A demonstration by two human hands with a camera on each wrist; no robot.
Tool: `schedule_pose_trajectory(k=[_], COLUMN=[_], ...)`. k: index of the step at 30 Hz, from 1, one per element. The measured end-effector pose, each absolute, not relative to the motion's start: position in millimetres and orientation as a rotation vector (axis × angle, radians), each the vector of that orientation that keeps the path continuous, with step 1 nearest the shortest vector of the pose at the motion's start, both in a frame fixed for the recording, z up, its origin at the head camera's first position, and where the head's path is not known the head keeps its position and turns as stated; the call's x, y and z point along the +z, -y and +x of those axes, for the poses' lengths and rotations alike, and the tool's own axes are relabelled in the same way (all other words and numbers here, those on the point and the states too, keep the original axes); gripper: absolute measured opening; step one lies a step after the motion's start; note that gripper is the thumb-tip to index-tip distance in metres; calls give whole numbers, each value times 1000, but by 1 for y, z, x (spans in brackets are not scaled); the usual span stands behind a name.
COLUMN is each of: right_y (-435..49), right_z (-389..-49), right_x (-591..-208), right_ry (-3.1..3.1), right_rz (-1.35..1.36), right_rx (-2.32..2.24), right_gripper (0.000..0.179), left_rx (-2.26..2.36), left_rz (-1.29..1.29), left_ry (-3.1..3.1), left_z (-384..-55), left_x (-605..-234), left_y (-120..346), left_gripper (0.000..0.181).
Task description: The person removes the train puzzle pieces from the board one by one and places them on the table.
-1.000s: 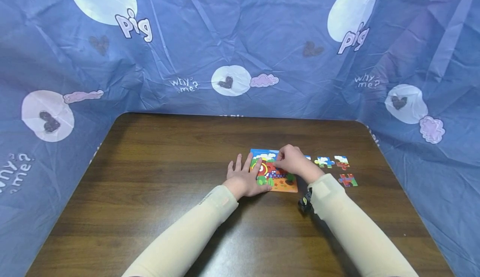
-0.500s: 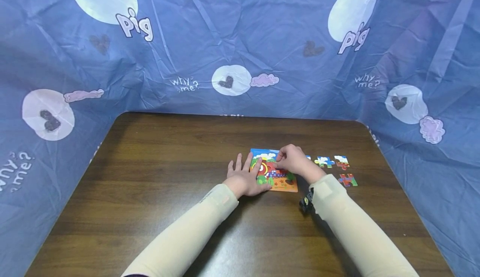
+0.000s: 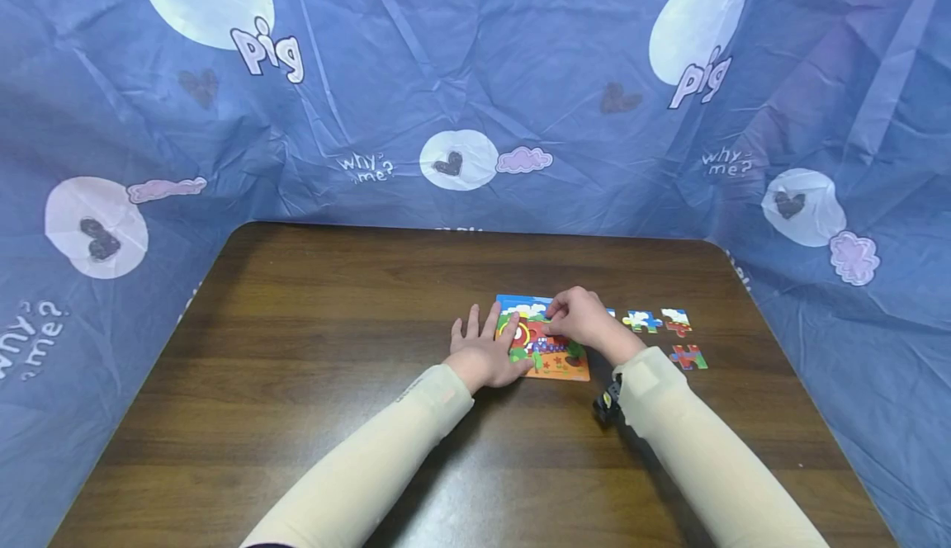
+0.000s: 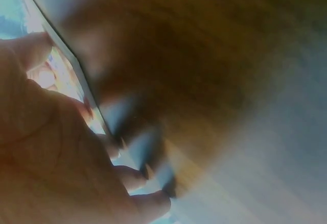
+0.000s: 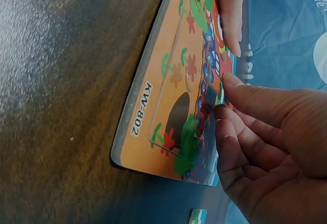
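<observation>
A colourful jigsaw puzzle board (image 3: 568, 370) with an orange lower border lies on the table. My left hand (image 3: 486, 358) rests on its left side, fingers spread straight, thumb at the lower edge. In the left wrist view, that hand (image 4: 56, 147) lies along the board's edge, mostly blurred. Over the board's upper right part, my right hand (image 3: 583, 317) has its thumb and fingertips close together. Seen from the right wrist, this hand (image 5: 276, 137) pinches a small puzzle piece (image 5: 220, 97) at the picture's surface. Its fingers cover most of that piece.
To the right of the board lie loose puzzle pieces: a blue and green one (image 3: 642, 321), a white and red one (image 3: 676, 321) and a red and green one (image 3: 689, 356). Another is partly hidden behind the right hand. A blue printed cloth (image 3: 475, 77) hangs behind the table (image 3: 334, 325).
My left thumb has shifted slightly up along the board's lower part. The right hand stays at nearly the same place, fingertips still together over the picture.
</observation>
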State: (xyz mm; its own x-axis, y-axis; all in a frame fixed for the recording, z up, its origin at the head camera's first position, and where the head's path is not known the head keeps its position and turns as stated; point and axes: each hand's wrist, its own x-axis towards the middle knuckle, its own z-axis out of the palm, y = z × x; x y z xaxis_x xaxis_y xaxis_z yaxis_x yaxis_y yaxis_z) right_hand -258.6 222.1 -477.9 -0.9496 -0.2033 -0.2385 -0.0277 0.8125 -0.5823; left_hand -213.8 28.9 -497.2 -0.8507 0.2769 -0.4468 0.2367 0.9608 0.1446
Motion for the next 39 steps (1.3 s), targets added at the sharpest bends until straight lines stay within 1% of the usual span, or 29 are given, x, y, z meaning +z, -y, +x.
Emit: schedule_pose_trajectory(k=[7,9,16,20,27,39], right_y=[-225,-226,-236,-246,-268,-320], right_z=[-261,-261,-258,-256,-249,-225], right_x=[-478,-477,-471,-470,-463,-449], right_ry=[-2681,-2677,-2640,-2604,-2592,-2687], right_rz=[-184,-212,-309,-304,-249,-121], right_rx=[-863,-871,-1013,-1117,-1251,-1302], right_gripper=[12,12,10,10,15,23], left_rx=[129,126,126,129,82,99], left_rz=[385,380,384,386,418,477], left_ry=[-2683,-2674,-2675,-2674,-2708,-2753], left_z=[-211,-208,-213,-210,-208,-207], left_x=[-499,-492,-503,-497,-493,-491], left_y=[-27,-27,-27,-26,-26,-26], left_gripper=[87,86,89,87,86,83])
